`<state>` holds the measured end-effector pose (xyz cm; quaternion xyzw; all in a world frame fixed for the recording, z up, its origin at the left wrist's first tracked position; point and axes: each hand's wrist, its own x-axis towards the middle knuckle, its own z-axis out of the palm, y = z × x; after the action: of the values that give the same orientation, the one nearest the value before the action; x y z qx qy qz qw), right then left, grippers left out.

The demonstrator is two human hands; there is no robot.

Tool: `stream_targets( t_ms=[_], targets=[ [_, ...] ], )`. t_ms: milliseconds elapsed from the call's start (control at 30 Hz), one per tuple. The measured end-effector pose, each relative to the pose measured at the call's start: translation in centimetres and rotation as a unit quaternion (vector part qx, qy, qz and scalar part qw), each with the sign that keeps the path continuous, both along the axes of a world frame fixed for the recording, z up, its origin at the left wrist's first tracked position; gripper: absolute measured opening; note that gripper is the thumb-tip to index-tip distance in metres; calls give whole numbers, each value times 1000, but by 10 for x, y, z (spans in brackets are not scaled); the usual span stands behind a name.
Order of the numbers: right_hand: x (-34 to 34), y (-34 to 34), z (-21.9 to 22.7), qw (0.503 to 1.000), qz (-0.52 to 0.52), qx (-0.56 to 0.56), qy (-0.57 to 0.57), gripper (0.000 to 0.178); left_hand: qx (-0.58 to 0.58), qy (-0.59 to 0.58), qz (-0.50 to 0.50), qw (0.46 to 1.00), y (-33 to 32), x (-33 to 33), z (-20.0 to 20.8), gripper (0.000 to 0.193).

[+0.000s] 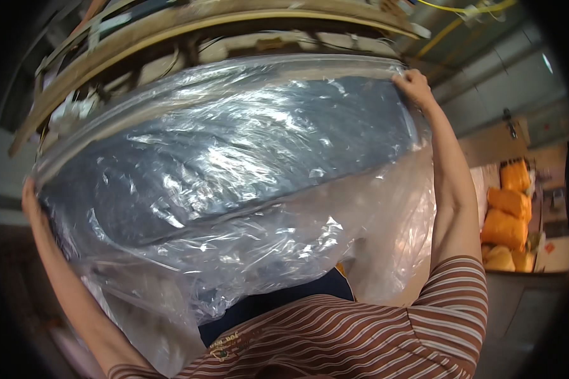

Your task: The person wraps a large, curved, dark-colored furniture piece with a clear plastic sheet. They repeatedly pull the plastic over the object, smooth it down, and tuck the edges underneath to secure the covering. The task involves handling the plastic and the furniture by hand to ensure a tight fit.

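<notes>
A large clear plastic sheet (pixel 310 234) covers a long, dark blue-grey slab-like piece (pixel 354 126), which shows through the crinkled, shiny film. Its exact kind cannot be made out. At the far right corner, my right hand (pixel 415 87) is closed on the plastic's edge, the arm stretched forward. Out at the left end, my left hand (pixel 30 197) grips the plastic near the other corner; part of its fingers is hidden. Between my hands the far edge of the film runs in a fairly straight band. Loose film hangs in folds toward my body.
Beyond the wrapped piece runs a long wooden beam (pixel 234 25), part of a rack with cords and scraps behind it. To the right, several orange bundles (pixel 507 218) are stacked by a cardboard-coloured surface. A yellow hose (pixel 487 9) crosses the top right.
</notes>
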<state>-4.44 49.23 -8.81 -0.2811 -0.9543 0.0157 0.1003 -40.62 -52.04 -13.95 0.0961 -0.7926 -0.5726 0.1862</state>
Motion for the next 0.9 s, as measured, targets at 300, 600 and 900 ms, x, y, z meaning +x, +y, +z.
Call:
stream_targets(
  t_ms=[300,600,900],
  targets=[
    [87,-143,44,853,138,-487,131,26,-600,225,109,760,-25,41,56,39],
    [136,-195,89,800,167,-547,183,23,-141,225,-505,821,564,320,103,40],
    [119,-200,90,899,184,-352,183,24,103,51,-557,822,639,345,88,21]
  ],
)
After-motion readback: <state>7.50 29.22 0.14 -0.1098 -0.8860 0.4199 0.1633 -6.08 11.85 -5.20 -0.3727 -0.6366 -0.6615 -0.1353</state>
